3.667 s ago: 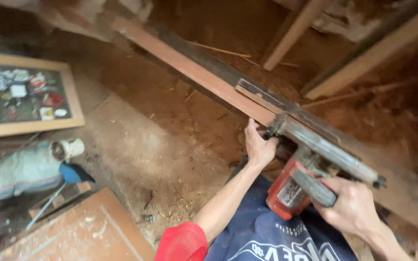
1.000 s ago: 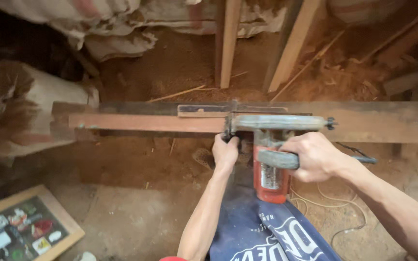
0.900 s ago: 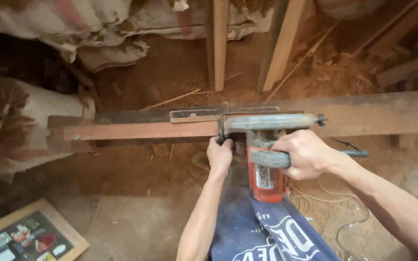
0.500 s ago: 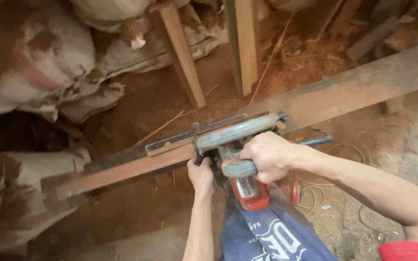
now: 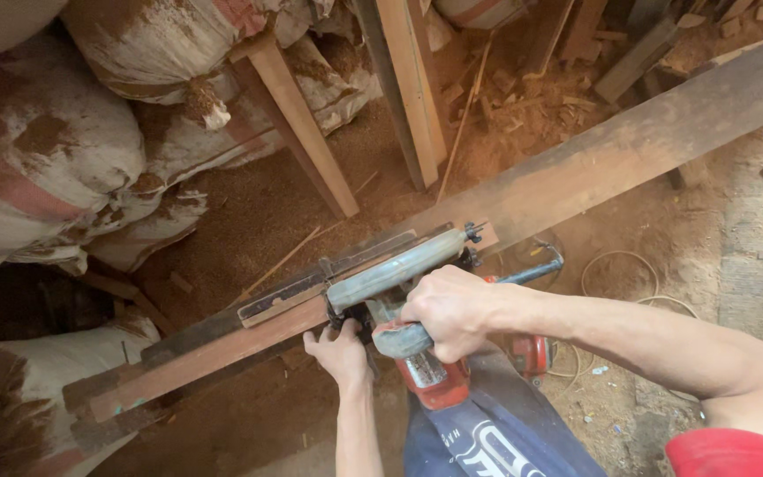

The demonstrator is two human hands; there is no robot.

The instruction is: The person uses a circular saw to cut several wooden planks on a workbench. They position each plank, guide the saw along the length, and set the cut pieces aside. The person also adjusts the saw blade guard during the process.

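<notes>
Head view, electric planer (image 5: 399, 283) sat at frame centre on a long plank (image 5: 576, 177) running lower left to upper right, right hand (image 5: 452, 309) closed around its handle, left hand (image 5: 342, 349) just below, fingers curled against the plank's edge, sacks (image 5: 64, 150) at upper left.

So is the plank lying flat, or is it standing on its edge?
Lying flat. The plank shows its broad face upward, and the planer sits on that face, gripped by the right hand; the left hand is at its near edge.
</notes>
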